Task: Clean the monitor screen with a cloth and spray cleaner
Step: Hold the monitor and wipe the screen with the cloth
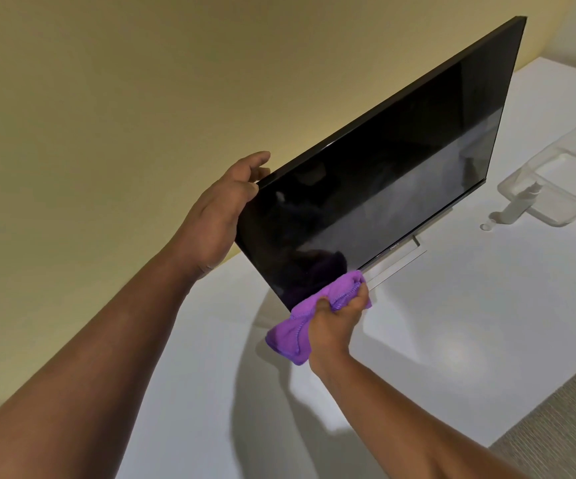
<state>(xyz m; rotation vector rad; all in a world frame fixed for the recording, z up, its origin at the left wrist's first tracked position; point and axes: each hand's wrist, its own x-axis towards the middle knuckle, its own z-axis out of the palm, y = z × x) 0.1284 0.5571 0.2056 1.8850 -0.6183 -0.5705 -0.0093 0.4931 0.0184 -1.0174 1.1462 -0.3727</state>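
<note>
White desk [452, 340], yellow wall [107, 81] — dark monitor [383, 167]

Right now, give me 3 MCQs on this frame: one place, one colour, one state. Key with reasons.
1. Where is the cloth touching the monitor?
A. top edge
B. bottom edge, near its left corner
C. back panel

2. What colour is the cloth?
A. purple
B. yellow
C. white

3. What is the left hand doing?
A. resting flat on the table
B. holding the spray bottle
C. gripping the monitor's left edge

Key:
1 B: the right hand presses the bunched cloth against the lower rim, close to the left corner.
2 A: the cloth is plainly purple against the white table.
3 C: the left hand wraps the monitor's side edge, fingers going behind it; the spray bottle stands apart by the clear tub.
</note>
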